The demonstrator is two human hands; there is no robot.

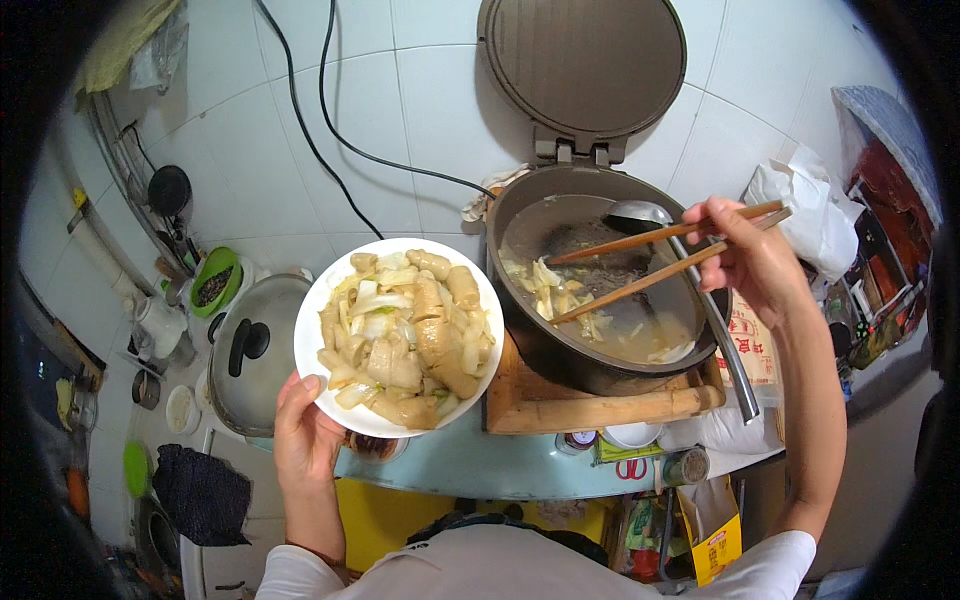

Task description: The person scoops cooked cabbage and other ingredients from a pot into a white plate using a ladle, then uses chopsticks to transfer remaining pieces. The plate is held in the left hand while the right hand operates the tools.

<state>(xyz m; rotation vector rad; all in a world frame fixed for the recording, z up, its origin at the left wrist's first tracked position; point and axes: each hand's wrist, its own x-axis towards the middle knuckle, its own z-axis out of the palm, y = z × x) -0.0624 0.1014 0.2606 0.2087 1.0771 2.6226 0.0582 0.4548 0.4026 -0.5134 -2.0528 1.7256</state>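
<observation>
My left hand [307, 424] grips the lower left rim of a white plate [306, 341]. Heaped on it are brownish rolled pieces [431, 330] and pale cabbage [379, 300]. My right hand [739, 251] holds a pair of wooden chopsticks [645, 281], spread apart, with their tips in a dark electric pan [517, 322]. Cloudy broth [577, 225] and some cabbage shreds [555, 289] are in the pan, by the chopstick tips. A metal ladle [724, 345] leans across the pan's right rim, its bowl in the pan beside my right hand.
The pan's brown lid [589, 64] stands raised against the tiled wall. Beneath the pan is a wooden stand [600, 409]. A lidded pot [262, 360] is left of the plate. Black cords [330, 142] hang behind. Red-handled scissors [631, 469] and a jar [686, 466] sit near the table's front edge.
</observation>
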